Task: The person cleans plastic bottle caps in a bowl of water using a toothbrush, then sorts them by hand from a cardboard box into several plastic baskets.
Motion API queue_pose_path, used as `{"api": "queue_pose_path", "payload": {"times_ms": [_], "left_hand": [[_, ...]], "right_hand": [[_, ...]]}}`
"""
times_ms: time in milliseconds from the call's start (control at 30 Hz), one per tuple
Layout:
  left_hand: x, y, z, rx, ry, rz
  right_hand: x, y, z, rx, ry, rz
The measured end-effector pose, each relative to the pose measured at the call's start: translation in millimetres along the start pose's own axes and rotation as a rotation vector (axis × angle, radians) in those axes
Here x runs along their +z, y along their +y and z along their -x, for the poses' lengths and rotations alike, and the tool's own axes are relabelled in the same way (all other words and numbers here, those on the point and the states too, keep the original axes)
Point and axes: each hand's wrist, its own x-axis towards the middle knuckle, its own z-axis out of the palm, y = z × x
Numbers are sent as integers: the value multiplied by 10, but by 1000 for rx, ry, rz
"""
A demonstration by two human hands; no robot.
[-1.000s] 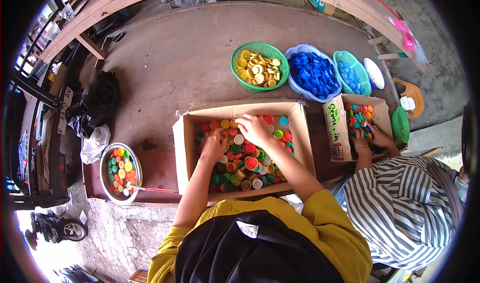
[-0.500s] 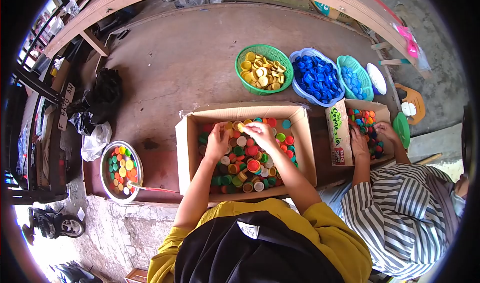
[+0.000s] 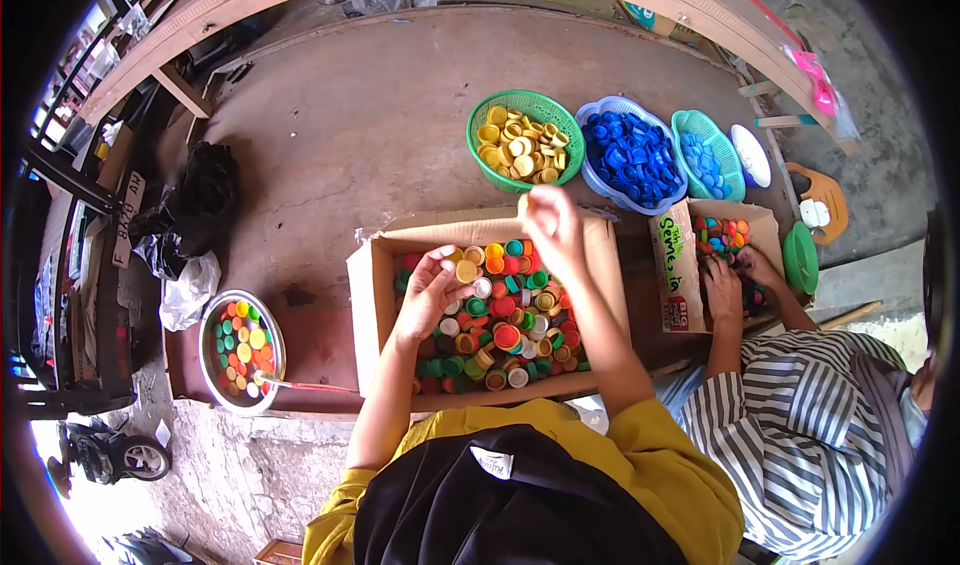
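Note:
A cardboard box of mixed coloured bottle caps lies in front of me. Over its left half, my left hand has yellow caps at its fingers. My right hand is raised above the box's far edge, its fingers closed on a small yellow cap. Just beyond it is a green basket of yellow caps. To the right of that basket sits a light blue basket full of dark blue caps.
A co-worker's hands reach into a smaller box at the right. A turquoise basket holds light blue caps. At the left are a metal bowl of caps, a brush and plastic bags.
My right hand has moved away from me and to the right, from inside the box to its far edge, with a yellow cap. My left hand has turned, showing yellow caps.

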Motion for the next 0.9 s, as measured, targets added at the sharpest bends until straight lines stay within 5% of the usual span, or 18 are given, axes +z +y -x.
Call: {"api": "queue_pose_path", "payload": {"times_ms": [133, 200, 267, 367, 500, 533, 567, 667, 733, 800, 900], "left_hand": [[-125, -91, -23, 58, 66, -102], [-132, -77, 29, 101, 109, -193], [-181, -69, 89, 91, 116, -156], [17, 110, 263, 10, 185, -8], [138, 124, 467, -8, 164, -8], [170, 90, 521, -3, 116, -6], [215, 29, 564, -13, 107, -61], [124, -267, 697, -23, 114, -369], [193, -156, 784, -81, -9, -763], [198, -95, 782, -22, 3, -855], [189, 55, 644, 101, 51, -1052]], "right_hand": [[-145, 76, -803, -153, 136, 392], [-210, 132, -991, -56, -35, 404], [-221, 187, -978, -455, -56, 751], [-69, -228, -508, -176, -300, 303], [71, -647, 349, -165, -656, 135], [124, -614, 530, -360, -641, 203], [140, -693, 713, -156, -709, 185], [131, -492, 1073, 13, -702, 160], [73, -366, 1105, -118, -779, 303], [-32, -378, 969, -34, -787, 264], [-179, -352, 423, -40, -593, 285]]}}
